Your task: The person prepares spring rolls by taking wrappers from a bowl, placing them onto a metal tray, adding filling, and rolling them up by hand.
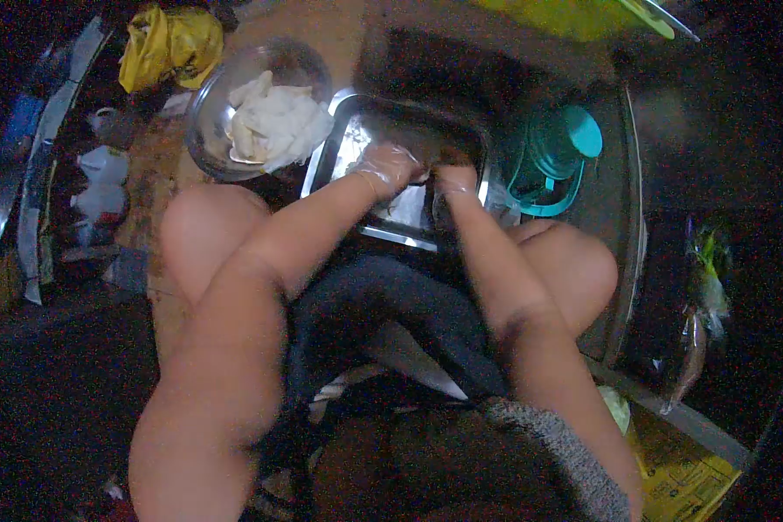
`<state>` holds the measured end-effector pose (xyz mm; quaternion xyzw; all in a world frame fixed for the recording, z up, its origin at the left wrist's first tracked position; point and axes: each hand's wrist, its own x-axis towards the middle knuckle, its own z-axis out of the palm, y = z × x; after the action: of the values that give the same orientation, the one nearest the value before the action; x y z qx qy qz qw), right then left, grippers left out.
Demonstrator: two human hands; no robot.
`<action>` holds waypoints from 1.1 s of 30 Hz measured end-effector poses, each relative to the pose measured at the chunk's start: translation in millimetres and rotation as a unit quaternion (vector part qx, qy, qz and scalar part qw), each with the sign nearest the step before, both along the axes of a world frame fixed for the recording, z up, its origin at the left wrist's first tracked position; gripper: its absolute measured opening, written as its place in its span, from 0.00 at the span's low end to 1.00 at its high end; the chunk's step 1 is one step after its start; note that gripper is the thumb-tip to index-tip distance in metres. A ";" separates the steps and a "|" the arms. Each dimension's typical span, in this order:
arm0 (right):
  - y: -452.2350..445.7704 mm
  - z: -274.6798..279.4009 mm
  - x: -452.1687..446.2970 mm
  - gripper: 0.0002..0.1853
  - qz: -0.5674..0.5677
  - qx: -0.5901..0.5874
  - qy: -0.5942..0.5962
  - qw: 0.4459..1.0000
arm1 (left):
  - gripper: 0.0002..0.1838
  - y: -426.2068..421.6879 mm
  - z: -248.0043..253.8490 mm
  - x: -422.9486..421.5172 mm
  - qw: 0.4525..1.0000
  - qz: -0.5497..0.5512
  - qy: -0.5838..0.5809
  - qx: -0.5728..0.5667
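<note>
A rectangular metal tray [398, 235] sits between my knees. Over it, my left hand [391, 167] wears a clear plastic glove. Its fingers are curled in toward the tray's middle, and what they hold, if anything, is too dark to make out. Close beside it, my right hand [453, 178], also gloved in clear plastic, has its fingers bent downward. A small dark gap separates the two hands, and the fingertips are partly hidden. Left of the tray stands a round steel bowl [207, 130] with a heap of whitish, soft-looking pieces [278, 122] in it.
A teal plastic container with a handle [561, 143] stands right of the tray. A crumpled yellow bag [170, 48] lies at the back left. White containers [102, 183] are at the left. Green-leaved vegetables [712, 270] lie on the dark right side.
</note>
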<state>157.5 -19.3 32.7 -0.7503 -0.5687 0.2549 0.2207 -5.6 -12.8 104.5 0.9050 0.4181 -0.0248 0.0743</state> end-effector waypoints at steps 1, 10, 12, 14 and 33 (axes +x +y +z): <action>4.9 -11.3 1.7 0.21 -0.002 -0.003 0.004 1.000 | 0.18 3.5 -12.5 -2.1 1.000 -0.004 -0.015 0.005; -18.8 24.9 -27.0 0.16 0.118 0.055 -0.027 0.991 | 0.13 28.4 41.8 -35.8 0.988 0.128 -0.082 -0.030; -27.0 37.4 -33.6 0.15 0.186 0.085 -0.064 0.977 | 0.13 48.9 31.5 -52.6 0.987 0.154 -0.022 -0.036; -29.1 38.6 -37.8 0.14 0.243 0.114 -0.084 0.960 | 0.13 51.8 29.6 -61.9 0.982 0.168 0.045 -0.076; -27.9 22.3 -33.8 0.12 0.260 0.081 -0.099 0.957 | 0.17 -12.0 -16.1 -56.9 0.926 0.336 -0.150 -0.089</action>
<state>123.7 -47.2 55.0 -0.5775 -0.7819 0.1808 0.1497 -62.5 -24.8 88.4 0.6945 0.6777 0.1001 0.2201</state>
